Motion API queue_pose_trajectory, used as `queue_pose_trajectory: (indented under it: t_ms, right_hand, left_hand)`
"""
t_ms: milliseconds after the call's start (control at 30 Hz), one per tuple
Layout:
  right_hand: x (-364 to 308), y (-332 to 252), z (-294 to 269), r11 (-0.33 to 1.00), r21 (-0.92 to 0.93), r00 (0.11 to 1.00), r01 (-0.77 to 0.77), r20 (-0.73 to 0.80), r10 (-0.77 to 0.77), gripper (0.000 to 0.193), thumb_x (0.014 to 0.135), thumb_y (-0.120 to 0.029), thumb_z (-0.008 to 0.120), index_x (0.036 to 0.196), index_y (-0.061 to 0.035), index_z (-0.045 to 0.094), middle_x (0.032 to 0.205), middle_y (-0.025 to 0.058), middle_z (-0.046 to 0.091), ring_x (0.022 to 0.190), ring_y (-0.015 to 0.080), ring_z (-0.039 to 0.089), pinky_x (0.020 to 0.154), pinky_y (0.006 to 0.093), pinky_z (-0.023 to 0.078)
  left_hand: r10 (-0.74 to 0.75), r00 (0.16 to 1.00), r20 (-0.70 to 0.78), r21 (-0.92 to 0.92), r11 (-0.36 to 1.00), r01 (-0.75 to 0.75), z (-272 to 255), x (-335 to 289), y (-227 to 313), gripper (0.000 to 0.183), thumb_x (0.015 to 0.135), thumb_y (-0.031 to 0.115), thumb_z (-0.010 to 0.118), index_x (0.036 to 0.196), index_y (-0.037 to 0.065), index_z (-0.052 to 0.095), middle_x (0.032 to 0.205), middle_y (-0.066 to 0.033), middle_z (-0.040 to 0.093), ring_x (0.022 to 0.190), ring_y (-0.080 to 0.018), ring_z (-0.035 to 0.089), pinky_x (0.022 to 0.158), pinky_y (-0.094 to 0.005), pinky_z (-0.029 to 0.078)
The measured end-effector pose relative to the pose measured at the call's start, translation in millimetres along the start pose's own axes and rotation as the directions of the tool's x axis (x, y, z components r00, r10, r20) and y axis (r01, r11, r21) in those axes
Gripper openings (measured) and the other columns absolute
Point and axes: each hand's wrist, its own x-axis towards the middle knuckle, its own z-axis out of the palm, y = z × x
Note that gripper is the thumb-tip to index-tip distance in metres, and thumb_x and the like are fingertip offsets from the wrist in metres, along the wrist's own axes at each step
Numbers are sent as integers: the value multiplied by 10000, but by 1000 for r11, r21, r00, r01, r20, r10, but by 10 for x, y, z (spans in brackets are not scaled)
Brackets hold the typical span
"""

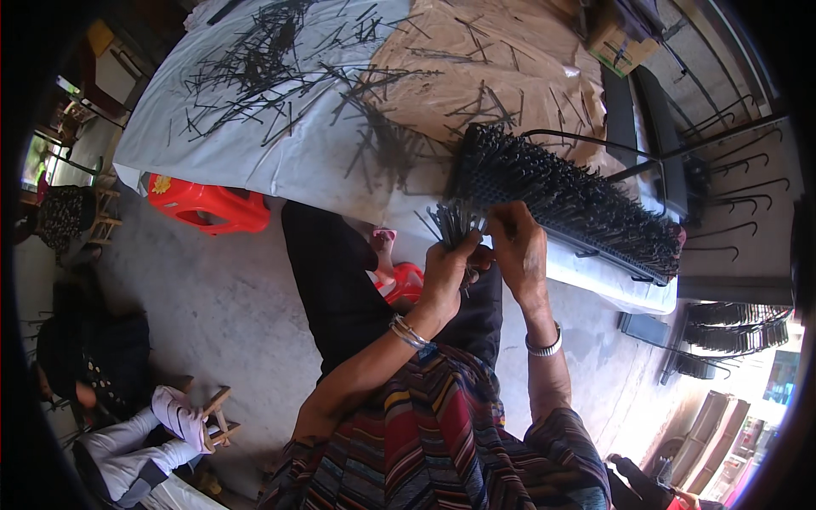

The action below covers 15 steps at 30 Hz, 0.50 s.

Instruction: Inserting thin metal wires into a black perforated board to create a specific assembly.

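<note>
A bundle of thin dark sticks [453, 223] fans upward out of my left hand [444, 276], whose fingers are wrapped round it. Close beside it, to the right, my right hand [520, 246] is closed in a pinch. What its fingertips hold, if anything, is too small to make out. Just beyond the right hand stands a long black rack [620, 265], densely filled with upright dark pieces [552, 183]. Loose sticks of the same look [255, 72] lie scattered in heaps over the table's white cover [191, 140].
Brown sheeting [476, 72] covers the table's far part, with a cardboard box [619, 47] at its back right. A red plastic stool [212, 204] stands under the left edge. Metal hooks [735, 200] stick out at right. Another person [102, 340] sits at lower left.
</note>
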Motion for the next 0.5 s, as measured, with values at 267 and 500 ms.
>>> queue_pose_trajectory:
  t_ms: [267, 500]
  right_hand:
    - [37, -129, 79, 1000, 20, 999, -7, -36, 8, 122, 872, -65, 597, 955, 24, 583, 813, 163, 673, 725, 248, 675, 650, 337, 508]
    - [34, -117, 79, 995, 40, 985, 92, -150, -85, 100, 865, -25, 610, 952, 20, 591, 801, 126, 671, 708, 168, 643, 661, 294, 501]
  left_hand:
    - [141, 990, 3, 29, 990, -141, -18, -27, 89, 204, 891, 234, 650, 892, 31, 639, 735, -67, 677, 600, -98, 594, 485, -210, 372]
    - [40, 999, -23, -77, 996, -42, -157, 90, 138, 189, 895, 226, 653, 849, 45, 626, 720, -60, 669, 572, -91, 566, 474, -228, 396]
